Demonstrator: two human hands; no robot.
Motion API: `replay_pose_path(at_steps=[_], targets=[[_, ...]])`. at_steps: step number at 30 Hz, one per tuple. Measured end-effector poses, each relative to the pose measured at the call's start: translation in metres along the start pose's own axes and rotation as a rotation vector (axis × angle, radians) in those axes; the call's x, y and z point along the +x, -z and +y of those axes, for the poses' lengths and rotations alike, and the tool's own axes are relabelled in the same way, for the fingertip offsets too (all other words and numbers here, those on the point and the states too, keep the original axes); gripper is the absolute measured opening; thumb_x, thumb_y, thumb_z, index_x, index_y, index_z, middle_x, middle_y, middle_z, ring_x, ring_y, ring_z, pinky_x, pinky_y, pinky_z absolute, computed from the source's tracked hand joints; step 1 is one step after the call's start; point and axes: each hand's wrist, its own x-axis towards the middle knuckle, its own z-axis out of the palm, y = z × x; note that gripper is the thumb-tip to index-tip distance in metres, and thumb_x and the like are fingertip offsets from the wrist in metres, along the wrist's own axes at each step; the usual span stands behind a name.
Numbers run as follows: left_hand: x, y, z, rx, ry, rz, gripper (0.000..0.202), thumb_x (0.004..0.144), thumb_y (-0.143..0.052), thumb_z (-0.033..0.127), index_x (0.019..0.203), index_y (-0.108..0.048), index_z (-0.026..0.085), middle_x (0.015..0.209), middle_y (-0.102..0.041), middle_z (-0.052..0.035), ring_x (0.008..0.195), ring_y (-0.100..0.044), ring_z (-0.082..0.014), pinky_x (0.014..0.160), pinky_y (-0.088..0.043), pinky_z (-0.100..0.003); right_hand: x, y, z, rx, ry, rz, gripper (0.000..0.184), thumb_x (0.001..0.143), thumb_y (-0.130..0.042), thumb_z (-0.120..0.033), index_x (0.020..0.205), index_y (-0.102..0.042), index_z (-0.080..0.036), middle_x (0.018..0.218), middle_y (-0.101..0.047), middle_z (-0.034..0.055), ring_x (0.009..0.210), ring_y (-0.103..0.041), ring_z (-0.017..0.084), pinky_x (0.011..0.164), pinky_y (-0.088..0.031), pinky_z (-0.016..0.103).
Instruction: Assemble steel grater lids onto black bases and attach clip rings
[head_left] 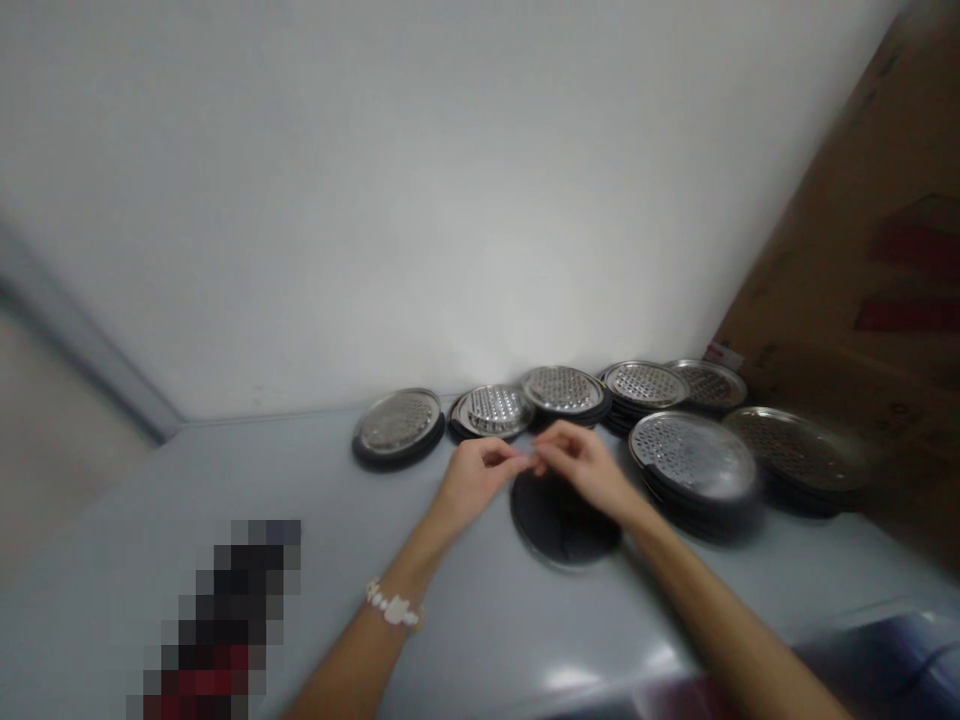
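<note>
While the left hand [478, 480] and right hand [579, 468] are pinching together over a dark disc [559, 525] on the worktop [480, 640], I can't tell if the fingers [521, 458] are holding anything; disc's looking light and stiff, so I'm eyeing its rim for grip.

- Left hand [476, 482] and right hand [581, 467] meet at the fingertips above a black round disc [562, 525].
- Stacks of perforated steel plates [694, 455] lie just beyond the hands.
- A beaded bracelet [394, 607] circles the left wrist.
</note>
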Motion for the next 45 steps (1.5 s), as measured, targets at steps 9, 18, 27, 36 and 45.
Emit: replay_pose_path(at_steps=[9, 18, 27, 36, 45], targets=[[-0.001, 0.000, -0.003, -0.035, 0.002, 0.004, 0.020, 0.072, -0.076, 0.036, 0.075, -0.072, 0.017, 0.076, -0.076, -0.0061, 0.073, -0.069, -0.0210, 0.071, -0.051, -0.031, 0.000, -0.005, 0.005, -0.002, -0.008, -0.030, 0.031, 0.088, -0.071, -0.050, 0.088, -0.066, -0.019, 0.071, -0.070, 0.0005, 0.068, -0.066, 0.016, 0.068, -0.049, 0.029], [-0.001, -0.001, -0.005, -0.076, 0.022, -0.004, 0.022, 0.068, -0.079, 0.034, 0.072, -0.067, 0.016, 0.067, -0.072, -0.0037, 0.063, -0.064, -0.0176, 0.061, -0.047, -0.028, -0.002, -0.004, -0.001, -0.011, -0.028, -0.073, 0.032, 0.088, -0.072, -0.050, 0.089, -0.066, -0.019, 0.068, -0.070, -0.0001, 0.065, -0.064, 0.016, 0.063, -0.046, 0.028], [-0.002, -0.001, -0.001, 0.013, 0.019, 0.002, 0.018, 0.074, -0.073, 0.033, 0.068, -0.070, 0.017, 0.070, -0.075, -0.0057, 0.067, -0.067, -0.0195, 0.064, -0.047, -0.028, 0.000, -0.002, 0.003, 0.006, -0.020, -0.092, 0.034, 0.089, -0.069, -0.052, 0.090, -0.063, -0.019, 0.074, -0.071, 0.0012, 0.068, -0.068, 0.017, 0.069, -0.052, 0.031], [-0.011, 0.002, 0.025, 0.032, -0.062, -0.177, 0.017, 0.080, -0.071, 0.034, 0.079, -0.076, 0.017, 0.074, -0.076, -0.0044, 0.068, -0.065, -0.0178, 0.063, -0.046, -0.026, -0.030, 0.000, -0.017, -0.069, -0.020, -0.013, 0.025, 0.092, -0.068, -0.045, 0.096, -0.065, -0.020, 0.083, -0.075, 0.0030, 0.079, -0.070, 0.019, 0.077, -0.051, 0.032], [-0.035, -0.014, 0.046, -0.011, 0.007, -0.535, 0.012, 0.080, -0.073, 0.029, 0.082, -0.076, 0.018, 0.073, -0.074, -0.0024, 0.066, -0.064, -0.0165, 0.060, -0.045, -0.024, -0.109, -0.005, -0.024, -0.221, -0.061, 0.221, 0.023, 0.095, -0.064, -0.044, 0.086, -0.066, -0.022, 0.093, -0.071, 0.0067, 0.088, -0.066, 0.022, 0.077, -0.052, 0.032]])
